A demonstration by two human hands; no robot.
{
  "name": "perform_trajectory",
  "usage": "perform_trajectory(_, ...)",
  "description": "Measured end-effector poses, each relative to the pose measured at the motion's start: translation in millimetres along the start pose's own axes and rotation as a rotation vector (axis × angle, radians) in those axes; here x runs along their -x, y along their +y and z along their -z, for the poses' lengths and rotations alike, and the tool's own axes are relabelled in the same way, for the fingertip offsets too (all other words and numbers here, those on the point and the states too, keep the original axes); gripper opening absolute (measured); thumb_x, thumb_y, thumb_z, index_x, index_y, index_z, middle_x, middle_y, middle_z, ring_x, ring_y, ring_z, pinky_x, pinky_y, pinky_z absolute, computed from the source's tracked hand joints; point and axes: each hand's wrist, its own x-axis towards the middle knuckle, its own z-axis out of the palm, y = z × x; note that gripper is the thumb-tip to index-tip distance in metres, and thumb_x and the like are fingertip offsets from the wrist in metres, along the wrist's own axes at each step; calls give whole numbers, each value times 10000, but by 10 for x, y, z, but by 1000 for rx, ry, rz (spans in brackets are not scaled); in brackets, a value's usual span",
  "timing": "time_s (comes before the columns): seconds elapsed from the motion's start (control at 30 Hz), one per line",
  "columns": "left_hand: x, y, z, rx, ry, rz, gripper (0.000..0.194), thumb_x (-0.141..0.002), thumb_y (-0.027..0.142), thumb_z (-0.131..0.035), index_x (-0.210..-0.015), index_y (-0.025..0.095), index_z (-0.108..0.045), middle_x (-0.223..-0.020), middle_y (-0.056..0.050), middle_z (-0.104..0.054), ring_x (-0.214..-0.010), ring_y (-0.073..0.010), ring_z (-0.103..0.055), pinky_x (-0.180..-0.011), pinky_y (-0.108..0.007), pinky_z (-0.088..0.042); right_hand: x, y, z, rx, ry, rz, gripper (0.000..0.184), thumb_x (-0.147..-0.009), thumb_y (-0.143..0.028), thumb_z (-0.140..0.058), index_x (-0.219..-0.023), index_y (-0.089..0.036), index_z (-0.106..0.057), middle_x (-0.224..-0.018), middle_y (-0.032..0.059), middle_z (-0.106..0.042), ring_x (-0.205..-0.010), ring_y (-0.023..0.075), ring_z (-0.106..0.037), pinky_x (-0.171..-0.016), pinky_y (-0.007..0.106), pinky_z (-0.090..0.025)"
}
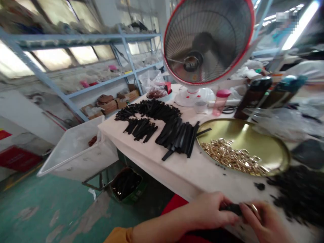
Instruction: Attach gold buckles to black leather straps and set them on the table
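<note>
At the table's front edge, my left hand [211, 210] is closed on one end of a short black strap [234, 208]. My right hand [269, 221], somewhat blurred, pinches the other end close by. A gold-coloured curved piece [253, 211] shows at the right fingers; whether it is a ring or a metal fitting I cannot tell. Beyond my hands lies a round gold tray [268, 138] with a heap of small gold metal fittings [233, 157]. Black strips [178, 135] lie in a row left of the tray, with a bundled pile [152, 109] behind them.
A pile of small black pieces [301, 194] sits at the right. A large fan [209, 40], a pink-lidded cup [221, 101] and dark bottles [253, 96] stand at the back. Left of the table are a white bin [78, 158] and a floor bucket [128, 185].
</note>
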Motion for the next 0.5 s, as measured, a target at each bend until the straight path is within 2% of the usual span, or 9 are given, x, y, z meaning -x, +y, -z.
perform_trajectory(0.03,-10,12,-2,51,-1,7,437,-711,391,-567,-1075,150,-561,-853,-41,-630,-627,-113,-524,-562,-219,-398,0,-50,1,-61,-4,-32,440,-656,-589,-598,-888,-238,-469,-597,-3,-538,-506,174,-521,-496,316,-449)
perform_trajectory(0.07,-33,14,-5,104,-5,4,428,-713,357,-567,-1084,144,-546,-849,-41,-623,-618,-107,-519,-560,-220,-404,3,-104,4,-96,-84,-69,480,-659,-615,-568,-910,-220,-460,-522,-32,-485,-469,161,-476,-477,303,-419)
perform_trajectory(0.1,-65,7,-8,165,-17,-3,397,-719,322,-558,-1068,135,-540,-838,-40,-616,-615,-105,-518,-559,-221,-410,6,-155,7,-119,-220,-123,455,-705,-605,-530,-914,-205,-471,-513,-38,-468,-495,152,-473,-501,287,-407)
perform_trajectory(0.13,-103,-8,-11,222,-37,-2,376,-716,293,-563,-1052,128,-535,-835,-41,-612,-628,-106,-525,-569,-223,-418,9,-199,10,-159,-296,-174,409,-745,-589,-498,-875,-201,-472,-511,-44,-452,-497,135,-454,-503,268,-387)
perform_trajectory(0.17,-140,-28,-13,281,-69,2,367,-711,278,-574,-1041,123,-529,-841,-45,-612,-657,-112,-537,-585,-226,-428,13,-231,11,-199,-315,-205,380,-764,-572,-491,-836,-200,-460,-506,-53,-434,-480,115,-418,-486,249,-353)
perform_trajectory(0.27,-221,-94,-14,408,-175,41,364,-726,291,-589,-1033,109,-519,-834,-55,-617,-688,-117,-559,-616,-231,-437,33,-254,12,-262,-276,-240,339,-789,-529,-497,-810,-196,-438,-513,-65,-413,-476,92,-371,-477,227,-305)
perform_trajectory(0.33,-246,-132,-16,472,-202,77,350,-738,311,-586,-1010,99,-527,-804,-55,-623,-646,-101,-561,-625,-228,-428,42,-221,17,-260,-240,-217,326,-795,-514,-496,-819,-194,-435,-518,-64,-411,-479,94,-370,-476,229,-301)
perform_trajectory(0.5,-263,-187,-50,605,-122,141,384,-677,327,-654,-959,91,-545,-734,-49,-639,-597,-100,-573,-629,-225,-413,8,-116,51,-45,-214,-21,246,-815,-433,-463,-800,-187,-467,-600,-33,-434,-542,115,-400,-520,252,-334)
